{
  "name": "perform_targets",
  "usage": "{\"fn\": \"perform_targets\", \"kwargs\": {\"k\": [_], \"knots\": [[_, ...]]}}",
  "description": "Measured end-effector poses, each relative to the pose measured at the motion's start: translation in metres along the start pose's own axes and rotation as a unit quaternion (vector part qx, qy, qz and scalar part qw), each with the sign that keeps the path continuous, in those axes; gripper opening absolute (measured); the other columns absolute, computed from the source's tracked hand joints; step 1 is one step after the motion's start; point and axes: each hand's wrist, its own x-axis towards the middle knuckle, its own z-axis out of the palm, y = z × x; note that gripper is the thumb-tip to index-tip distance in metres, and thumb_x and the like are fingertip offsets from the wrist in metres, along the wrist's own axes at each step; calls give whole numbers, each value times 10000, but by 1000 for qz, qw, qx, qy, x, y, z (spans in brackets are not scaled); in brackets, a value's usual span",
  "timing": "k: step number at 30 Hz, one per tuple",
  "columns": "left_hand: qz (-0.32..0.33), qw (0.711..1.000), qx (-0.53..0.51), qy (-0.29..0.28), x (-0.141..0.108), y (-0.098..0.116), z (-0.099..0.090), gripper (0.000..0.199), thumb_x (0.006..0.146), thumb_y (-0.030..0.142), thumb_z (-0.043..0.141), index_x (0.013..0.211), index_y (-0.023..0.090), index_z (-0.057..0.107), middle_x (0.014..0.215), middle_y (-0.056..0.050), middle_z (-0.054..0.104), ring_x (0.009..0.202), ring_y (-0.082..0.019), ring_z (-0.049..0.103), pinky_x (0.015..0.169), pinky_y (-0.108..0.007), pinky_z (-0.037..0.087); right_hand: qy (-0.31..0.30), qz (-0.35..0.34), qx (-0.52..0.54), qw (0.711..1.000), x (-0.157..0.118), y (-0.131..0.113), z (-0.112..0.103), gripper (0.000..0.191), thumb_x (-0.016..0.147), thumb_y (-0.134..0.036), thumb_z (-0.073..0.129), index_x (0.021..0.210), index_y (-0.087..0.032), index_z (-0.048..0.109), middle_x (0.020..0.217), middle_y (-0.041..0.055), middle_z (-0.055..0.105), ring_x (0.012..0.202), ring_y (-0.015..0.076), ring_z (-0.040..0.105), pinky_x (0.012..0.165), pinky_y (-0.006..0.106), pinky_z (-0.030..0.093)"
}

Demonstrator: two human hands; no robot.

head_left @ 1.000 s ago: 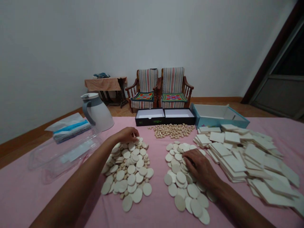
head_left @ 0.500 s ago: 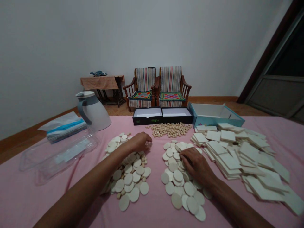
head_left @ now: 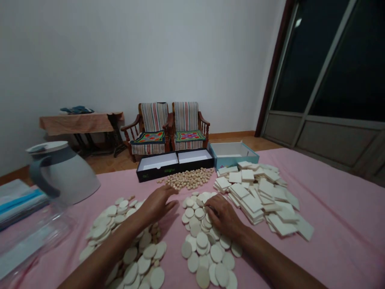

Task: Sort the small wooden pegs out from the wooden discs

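My left hand (head_left: 158, 204) hovers over the pink cloth, thumb apart from the fingers, just in front of a heap of small wooden beads (head_left: 189, 178). Nothing shows in it. Under my left forearm spreads a pile of pale round discs (head_left: 144, 265) mixed with small wooden pieces (head_left: 155, 233). My right hand (head_left: 222, 212) rests on a second pile of round discs (head_left: 202, 240), fingers curled down and together at its upper right side. What lies beneath those fingertips is hidden.
Square pale tiles (head_left: 249, 202) are heaped on the right. Behind the beads stand a black two-part box (head_left: 156, 173) and a light blue box (head_left: 234, 160). A white and grey jug (head_left: 69, 172) and a clear plastic tray (head_left: 36, 241) are on the left. Two chairs (head_left: 186, 120) stand beyond.
The view has turned right and shifted, so things appear further left. My left hand has moved forward, nearer the beads, with its thumb spread. My right hand stays on the right disc pile.
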Motion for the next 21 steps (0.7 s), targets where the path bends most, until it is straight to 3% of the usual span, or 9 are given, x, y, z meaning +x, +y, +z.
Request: {"fn": "perform_targets", "kwargs": {"k": [3, 5, 11, 18, 21], "knots": [[-91, 989, 71, -91, -11, -19, 6, 193, 838, 212, 525, 931, 195, 694, 966, -101, 680, 942, -248, 630, 829, -332, 455, 8, 2, -5, 1000, 0, 4, 3, 145, 895, -136, 482, 854, -166, 617, 832, 67, 632, 836, 202, 525, 759, 334, 404], [-116, 984, 87, -102, -21, -32, 7, 173, 791, 163, 518, 777, 173, 690, 845, -115, 676, 825, -272, 643, 740, -346, 450, 14, 3, -7, 1000, 0, 8, 5, 141, 891, -136, 484, 853, -167, 616, 839, 65, 637, 835, 198, 525, 772, 336, 402], [-136, 981, 88, -105, -40, -50, 6, 244, 721, 102, 483, 769, 213, 694, 875, -64, 693, 834, -219, 655, 749, -289, 416, 21, 6, -18, 1000, 4, 5, 4, 132, 869, -124, 491, 848, -167, 614, 840, 65, 639, 846, 198, 528, 781, 334, 402], [-86, 996, 27, -9, -46, -47, 17, 266, 839, 266, 429, 804, 227, 690, 799, -56, 689, 763, -220, 655, 683, -284, 441, -9, -39, -45, 998, 17, -39, -16, 134, 835, -104, 495, 863, -172, 607, 871, 73, 635, 857, 207, 522, 774, 333, 411], [-86, 995, -21, 35, -50, -52, 20, 253, 830, 326, 466, 816, 224, 697, 812, -66, 696, 748, -224, 663, 685, -300, 477, -42, -70, -54, 995, 23, -58, -15, 121, 839, -127, 494, 844, -172, 605, 847, 73, 632, 832, 206, 525, 757, 330, 417]]}}
